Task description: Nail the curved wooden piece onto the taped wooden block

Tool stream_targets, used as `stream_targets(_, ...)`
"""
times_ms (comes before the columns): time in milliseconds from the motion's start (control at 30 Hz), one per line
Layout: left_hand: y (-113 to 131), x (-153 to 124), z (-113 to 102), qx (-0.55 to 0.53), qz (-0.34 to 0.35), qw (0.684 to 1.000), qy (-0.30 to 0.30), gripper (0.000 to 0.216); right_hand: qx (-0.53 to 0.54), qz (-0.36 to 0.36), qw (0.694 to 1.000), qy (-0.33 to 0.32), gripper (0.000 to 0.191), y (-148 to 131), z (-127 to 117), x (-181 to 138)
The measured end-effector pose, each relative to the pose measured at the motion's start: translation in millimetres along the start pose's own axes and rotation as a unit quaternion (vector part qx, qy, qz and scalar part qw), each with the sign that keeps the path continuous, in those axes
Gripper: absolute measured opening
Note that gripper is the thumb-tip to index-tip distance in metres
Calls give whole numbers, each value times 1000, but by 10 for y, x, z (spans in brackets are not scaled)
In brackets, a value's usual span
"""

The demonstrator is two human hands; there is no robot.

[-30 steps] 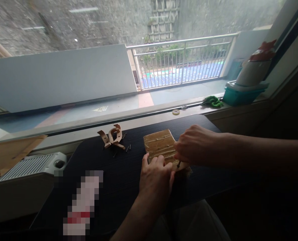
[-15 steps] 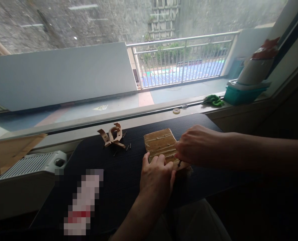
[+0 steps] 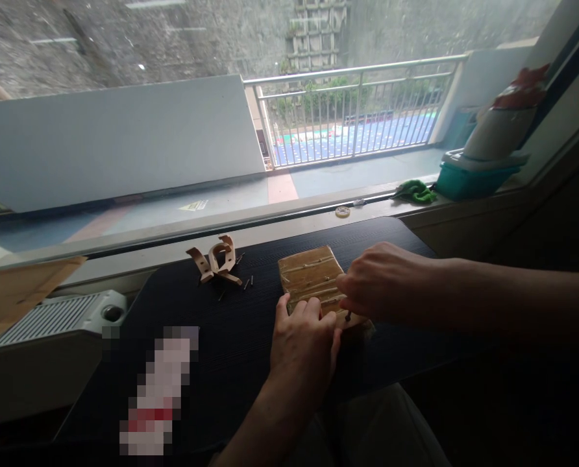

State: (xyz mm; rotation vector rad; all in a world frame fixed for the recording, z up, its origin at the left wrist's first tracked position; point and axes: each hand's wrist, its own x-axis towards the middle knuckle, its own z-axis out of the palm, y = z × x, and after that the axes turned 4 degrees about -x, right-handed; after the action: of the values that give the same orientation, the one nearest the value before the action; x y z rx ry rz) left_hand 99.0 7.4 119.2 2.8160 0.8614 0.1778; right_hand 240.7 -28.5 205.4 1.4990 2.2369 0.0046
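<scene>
A small tan wooden block [image 3: 309, 277] with thin grooves or sticks across its top lies on a black ribbed mat [image 3: 231, 337]. My left hand [image 3: 302, 344] rests on the block's near edge, fingers curled over it and holding it down. My right hand [image 3: 387, 285] comes in from the right, fingers pinched on a small dark pin or nail [image 3: 348, 316] at the block's near right corner. The block's near half is hidden by both hands.
Curved wooden pieces [image 3: 216, 261] and a few loose nails [image 3: 246, 284] lie on the mat to the left. A blurred-out object [image 3: 158, 392] lies at the near left. On the window sill are a green cloth [image 3: 413, 192], a teal tub [image 3: 474, 178] and a small round item [image 3: 342, 211].
Both hands stay on the block with almost no movement. The view has shifted slightly, so everything sits a little higher in the picture.
</scene>
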Motion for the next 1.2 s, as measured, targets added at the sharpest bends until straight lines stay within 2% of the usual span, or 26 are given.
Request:
stream_targets(133, -33, -6, 15, -11, 14, 1000, 0, 17, -6, 27, 999, 21, 12, 9, -41, -26)
stream_targets(267, -24, -7, 11, -5, 8, 1000, 5, 16, 29, -22, 999, 22, 4, 12, -86, -51)
stream_targets(367, 1, 3, -5, -3, 2, 1000, 0, 15, 39, -33, 998, 19, 10, 5, -75, -38)
stream_targets(533, -2, 7, -3, -4, 5, 1000, -7, 16, 11, -8, 1000, -12, 16, 13, -19, -23)
stream_targets(700, -53, -5, 32, -10, 17, 1000, 1, 18, -9, 29, 999, 10, 13, 49, -21, -64)
stream_targets(833, -69, -1, 37, -12, 20, 1000, -2, 18, 28, -12, 999, 13, 6, 45, -46, -84)
stream_targets(967, -29, 3, 5, -15, 10, 1000, -5, 16, 35, -33, 999, 8, 11, 17, -32, -41)
stream_targets(1133, 28, -4, -39, -10, -2, 1000, -2, 15, -3, 6, 1000, -16, 15, 8, -14, -33)
stream_targets(1200, 27, -4, -41, -8, -4, 1000, -2, 14, -15, 19, 1000, -6, 13, 21, -23, -61)
